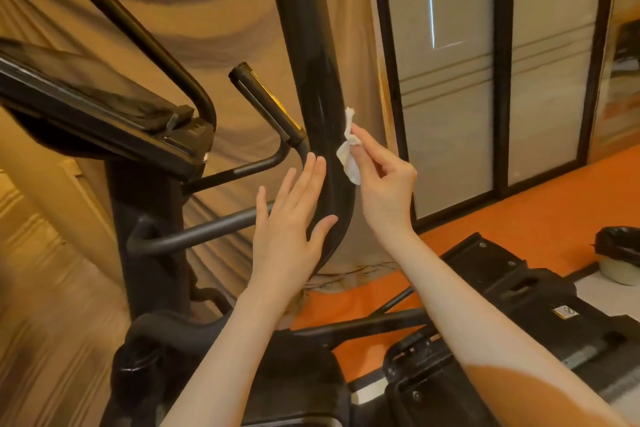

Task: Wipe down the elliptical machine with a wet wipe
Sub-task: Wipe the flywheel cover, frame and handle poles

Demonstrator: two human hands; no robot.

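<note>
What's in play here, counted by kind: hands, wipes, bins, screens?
Hands: 2, the left hand resting flat on the black curved bar, the right hand pinching the wipe
White wipes: 1, wet wipe
Bins with black liner: 1, bin
Console screens: 1, console
Total: 5

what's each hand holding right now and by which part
The right hand pinches the crumpled white wet wipe at its right edge, against the curved black handlebar. The left hand holds nothing; its straight fingers rest on that bar.
</note>
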